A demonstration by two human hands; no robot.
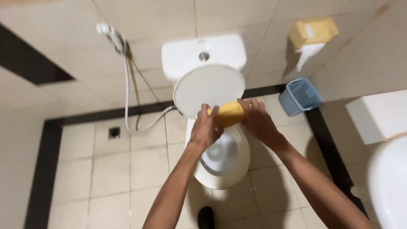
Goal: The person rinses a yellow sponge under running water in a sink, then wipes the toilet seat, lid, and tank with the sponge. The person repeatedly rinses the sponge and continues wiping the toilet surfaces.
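The toilet bowl (222, 163) sits mid-scene on the floor (110, 178), its lid (210, 87) raised against the cistern (203, 53) at the far wall. Both hands, left hand (204, 130) and right hand (258, 121), hold a sponge (229, 114) above the bowl. A spray hose (126, 85) hangs left; a basket (299, 96) stands right, below the paper dispenser (313, 33). What seems a basin (388, 182) lies near right.

Tiled floor (110, 178) under toilet (220, 169), basket (299, 96)

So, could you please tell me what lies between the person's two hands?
A yellow sponge lies between the left hand and right hand, both gripping it above the toilet bowl, in the head view.
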